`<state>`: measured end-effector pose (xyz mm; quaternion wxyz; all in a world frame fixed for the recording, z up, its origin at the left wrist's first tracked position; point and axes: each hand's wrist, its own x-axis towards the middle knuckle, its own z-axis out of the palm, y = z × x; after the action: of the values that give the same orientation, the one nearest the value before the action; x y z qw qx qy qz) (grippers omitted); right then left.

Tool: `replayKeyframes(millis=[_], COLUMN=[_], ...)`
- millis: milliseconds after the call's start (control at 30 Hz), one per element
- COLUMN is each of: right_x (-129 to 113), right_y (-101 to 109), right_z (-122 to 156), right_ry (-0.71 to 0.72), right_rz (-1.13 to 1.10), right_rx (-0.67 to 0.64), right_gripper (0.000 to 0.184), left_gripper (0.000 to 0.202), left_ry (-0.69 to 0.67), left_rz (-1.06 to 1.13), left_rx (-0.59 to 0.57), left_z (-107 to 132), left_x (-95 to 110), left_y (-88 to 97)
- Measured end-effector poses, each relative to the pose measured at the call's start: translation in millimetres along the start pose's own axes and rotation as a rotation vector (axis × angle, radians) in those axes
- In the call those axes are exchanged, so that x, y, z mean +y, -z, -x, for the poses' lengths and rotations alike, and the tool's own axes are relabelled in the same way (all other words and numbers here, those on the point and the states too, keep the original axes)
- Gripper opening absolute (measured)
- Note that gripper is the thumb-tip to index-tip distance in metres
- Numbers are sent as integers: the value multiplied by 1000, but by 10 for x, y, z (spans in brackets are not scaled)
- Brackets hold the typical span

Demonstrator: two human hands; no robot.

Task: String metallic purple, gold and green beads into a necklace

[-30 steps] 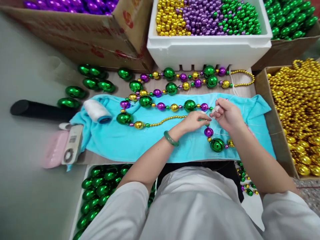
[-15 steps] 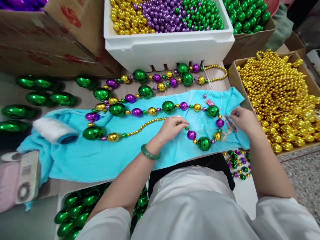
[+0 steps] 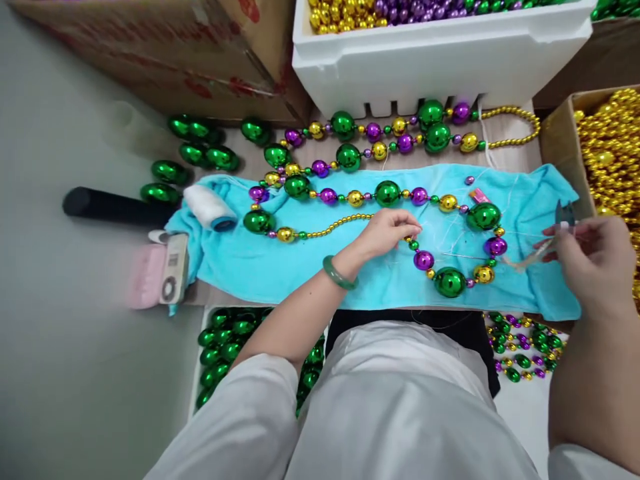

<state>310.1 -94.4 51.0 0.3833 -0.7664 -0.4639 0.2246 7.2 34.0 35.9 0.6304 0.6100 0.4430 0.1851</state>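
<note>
Blue towel [image 3: 300, 273]; left hand [image 3: 389, 232] on bead strand [image 3: 450, 282], right hand [image 3: 597, 260] gripping snips [image 3: 565, 215].

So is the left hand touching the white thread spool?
No, the left hand has its fingertips at the bead strand, while the white spool lies apart from it, farther left on the blue towel.

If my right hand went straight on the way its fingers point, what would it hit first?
Setting aside the thin thread in between, your right hand would probably meet the nearest purple bead across the blue towel; heights are hard to judge from this view.
</note>
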Motion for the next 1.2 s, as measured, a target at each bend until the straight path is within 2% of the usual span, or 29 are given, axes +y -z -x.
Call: replayKeyframes(millis=[100,167,267,333,400,500,633,833,1200], right_x=[-246,-367,-480,-516,-526,-510,-482,-521,-564], right_y=[-141,-290,-555,-738,-904,-1090,-1214,-1282,-1313], right_z=[54,57,59,73,87,88,51,-9,-47], right_ry=[95,130,138,116,119,212,287,218,157], right_rz=[43,10,-162,-184,-166,-115,-58,-205,-336], right_rx=[16,-64,-391,-602,-682,-656,-644,-641,-685], right_gripper=[18,16,20,24,28,30,29,25,24], left_gripper=[7,7,8,8,8,8,7,7,7], left_ry=[2,6,10,-8,-47,-89,-97,-109,-69], left_rz=[20,29,32,32,30,20,20,68,155], left_rx=[1,5,5,4,4,7,-9,-28,-41], left_z=[-11,-20,-27,-28,-26,-20,-18,-47,-93], left_x=[-10,-19,-31,-33,-26,2,51,70,8], left_y=[3,9,28,44,60,82,107,118,110])
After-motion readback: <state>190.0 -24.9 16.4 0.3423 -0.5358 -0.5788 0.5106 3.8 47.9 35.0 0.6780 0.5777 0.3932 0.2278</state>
